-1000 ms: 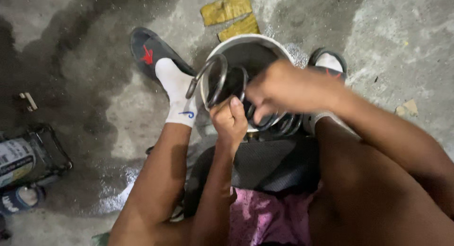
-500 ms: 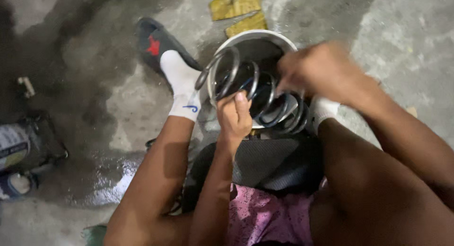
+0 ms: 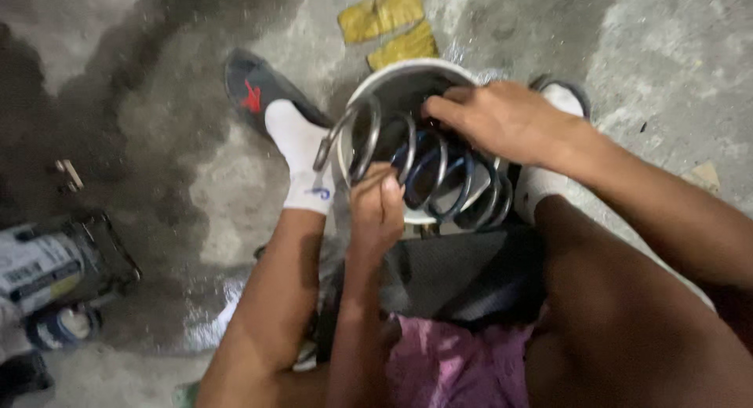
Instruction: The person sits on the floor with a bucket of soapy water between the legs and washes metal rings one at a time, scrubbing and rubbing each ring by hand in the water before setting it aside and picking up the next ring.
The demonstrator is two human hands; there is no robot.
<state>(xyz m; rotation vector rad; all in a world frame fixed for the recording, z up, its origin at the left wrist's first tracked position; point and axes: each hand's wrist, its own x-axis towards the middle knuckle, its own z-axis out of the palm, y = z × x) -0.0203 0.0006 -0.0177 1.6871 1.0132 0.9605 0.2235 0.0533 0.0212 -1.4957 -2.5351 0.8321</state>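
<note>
A large dark metal coil spring (image 3: 427, 169) lies on its side over a white bucket (image 3: 392, 82) between my feet. My left hand (image 3: 376, 208) grips the spring's near side from below. My right hand (image 3: 502, 122) rests on top of the coils, fingers curled over them. Inside the coils a blue part shows, too blurred to make out. My legs frame the bucket; the left foot wears a white sock and dark shoe (image 3: 263, 94) with a red mark.
Two yellow scraps (image 3: 392, 27) lie on the concrete floor beyond the bucket. At the left edge sit a dark crate with a box (image 3: 47, 259) and a tape roll (image 3: 67, 326). A wet patch darkens the floor at left.
The spring has come further out over the bucket and turned on its side. My right hand has shifted from the spring's right end to its top. My view has moved slightly.
</note>
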